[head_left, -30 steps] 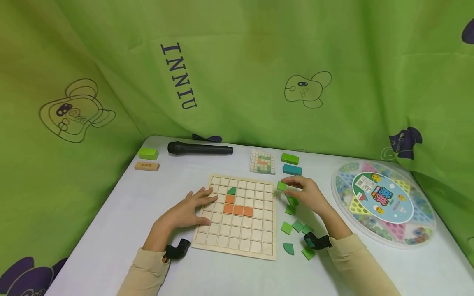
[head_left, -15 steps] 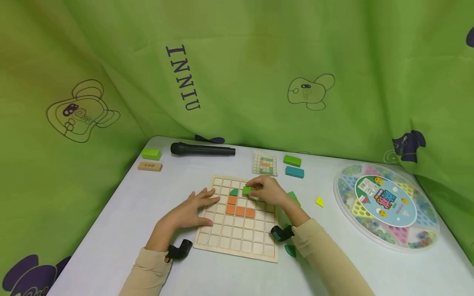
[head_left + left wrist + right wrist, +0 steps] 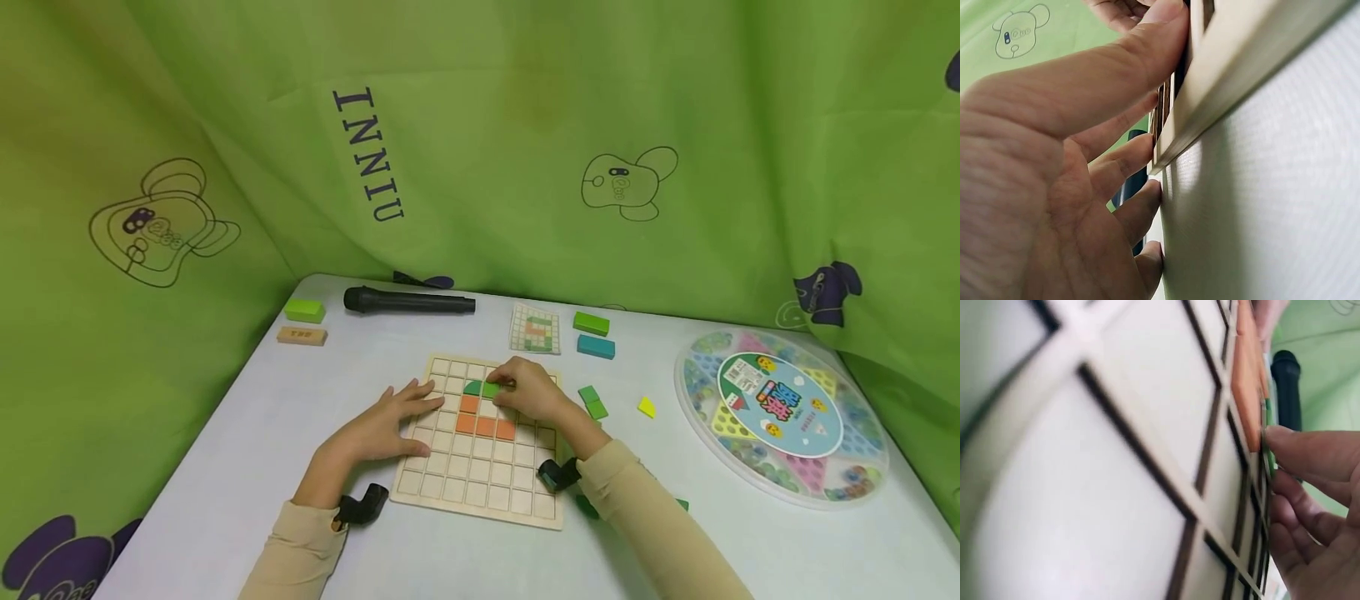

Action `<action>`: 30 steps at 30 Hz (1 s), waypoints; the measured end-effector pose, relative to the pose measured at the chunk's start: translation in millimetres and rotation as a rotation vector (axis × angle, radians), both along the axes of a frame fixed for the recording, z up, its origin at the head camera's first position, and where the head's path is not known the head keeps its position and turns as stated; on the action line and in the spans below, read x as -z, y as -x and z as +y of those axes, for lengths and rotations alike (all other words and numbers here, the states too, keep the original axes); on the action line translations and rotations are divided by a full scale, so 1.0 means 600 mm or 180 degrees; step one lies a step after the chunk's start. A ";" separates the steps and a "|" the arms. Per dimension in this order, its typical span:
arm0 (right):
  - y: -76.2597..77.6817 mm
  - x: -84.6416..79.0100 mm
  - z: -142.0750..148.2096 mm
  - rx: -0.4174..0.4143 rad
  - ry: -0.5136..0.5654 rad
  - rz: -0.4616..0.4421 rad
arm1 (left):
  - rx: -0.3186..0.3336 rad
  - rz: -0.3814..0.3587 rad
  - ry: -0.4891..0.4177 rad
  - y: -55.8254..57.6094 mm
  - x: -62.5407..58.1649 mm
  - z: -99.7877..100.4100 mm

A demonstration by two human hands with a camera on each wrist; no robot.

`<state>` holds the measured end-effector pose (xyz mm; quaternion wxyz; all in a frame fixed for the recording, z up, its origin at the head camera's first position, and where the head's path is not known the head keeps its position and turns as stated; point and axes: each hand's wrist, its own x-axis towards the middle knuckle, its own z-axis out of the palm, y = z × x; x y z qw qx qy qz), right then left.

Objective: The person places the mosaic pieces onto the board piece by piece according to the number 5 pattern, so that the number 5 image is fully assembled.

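Observation:
A wooden grid board point(image 3: 476, 493) lies on the table with several orange square tiles point(image 3: 485, 427) in an L. Above them sits a dark green quarter-circle tile point(image 3: 472, 387). My right hand point(image 3: 534, 392) pinches a light green square tile point(image 3: 490, 389) right beside that quarter circle. In the right wrist view, thumb and forefinger meet at the green tile point(image 3: 1270, 453), low against the grid. Spread fingers of my left hand point(image 3: 378, 425) rest on the board's left side. From the left wrist view, its thumb lies over the board's rim point(image 3: 1241, 59).
A pattern card point(image 3: 535, 330) lies behind the board, near green point(image 3: 591, 323) and teal blocks point(image 3: 596, 347). Loose green tiles point(image 3: 592, 403) and a yellow piece point(image 3: 647, 407) lie to the right, before a round marble game box point(image 3: 780, 408). A black microphone point(image 3: 408, 301) is at the back.
My right hand has carried the light green square from the loose tiles leftward onto the board, and it now lies against the quarter circle. The left hand has stayed in place.

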<state>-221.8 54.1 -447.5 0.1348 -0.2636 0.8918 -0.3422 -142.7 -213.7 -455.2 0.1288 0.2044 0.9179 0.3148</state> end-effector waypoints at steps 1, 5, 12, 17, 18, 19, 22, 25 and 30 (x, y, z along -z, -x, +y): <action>-0.003 -0.001 0.003 0.0026 0.0012 -0.0005 | -0.0003 -0.0016 -0.0006 0.000 0.001 0.000; -0.015 -0.008 0.028 0.0152 0.0127 0.0051 | -0.0012 -0.0045 0.0002 -0.002 0.003 0.002; -0.029 -0.024 0.112 0.0412 0.0274 0.0075 | 0.0012 0.0001 0.0025 -0.003 0.000 0.002; -0.019 -0.012 0.177 0.0637 0.0117 0.0032 | 0.0022 -0.0013 0.0031 -0.003 -0.003 0.002; -0.016 -0.009 0.188 0.0671 0.0087 0.0021 | 0.0019 -0.0017 0.0028 -0.003 -0.003 0.002; -0.014 -0.005 0.197 0.0684 0.0051 0.0020 | 0.0024 -0.0009 0.0029 -0.003 -0.003 0.001; -0.007 0.003 0.215 0.0697 -0.0050 0.0058 | 0.0027 -0.0008 0.0012 -0.002 -0.003 0.001; 0.001 0.009 0.222 0.0662 -0.0111 0.0130 | 0.0041 0.0008 0.0015 -0.001 -0.002 0.000; 0.012 0.011 0.223 0.0629 -0.0193 0.0175 | 0.0035 0.0017 0.0016 0.001 -0.002 0.002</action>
